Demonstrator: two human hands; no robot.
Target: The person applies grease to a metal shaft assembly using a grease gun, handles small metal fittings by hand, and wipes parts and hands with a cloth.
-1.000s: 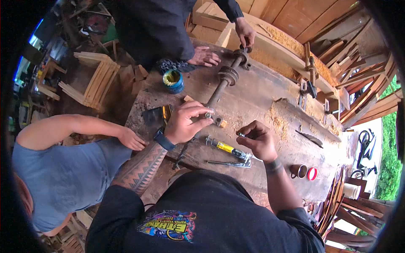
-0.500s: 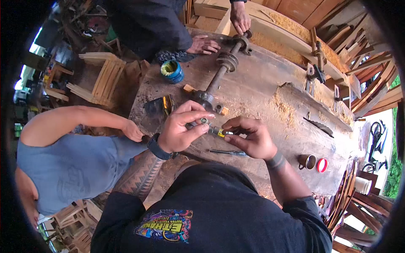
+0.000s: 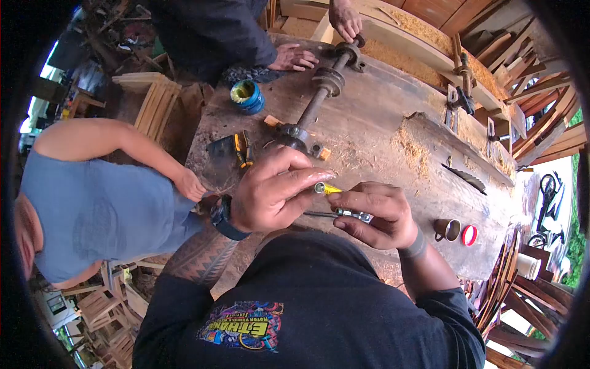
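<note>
My left hand (image 3: 276, 190) is closed, its thumb and fingers around a small yellow piece (image 3: 332, 189) with a round, hollow metal end like a socket. Just to its right, my right hand (image 3: 378, 215) pinches a shiny chrome metal piece (image 3: 354, 215) between thumb and fingers; its exact kind I cannot make out. Beyond my hands a steel shaft (image 3: 314, 106) lies across the bench, carrying a grooved pulley (image 3: 329, 82) and bearing housings (image 3: 295, 136). A thin dark rod (image 3: 319, 214) lies behind the chrome piece, partly hidden by my hands.
A blue tub (image 3: 247, 97) of yellowish paste and a yellow-and-black handled tool (image 3: 244, 149) lie left on the wooden bench (image 3: 381, 117). A toothed blade (image 3: 464, 179), mug (image 3: 447, 229) and red ring (image 3: 469, 235) are right. A co-worker's hand (image 3: 346, 23) touches the shaft's far end; another person (image 3: 117, 203) stands left.
The yellow piece has turned so its round metal end faces me, and the chrome piece now shows in my right hand. The person at left has leaned back slightly.
</note>
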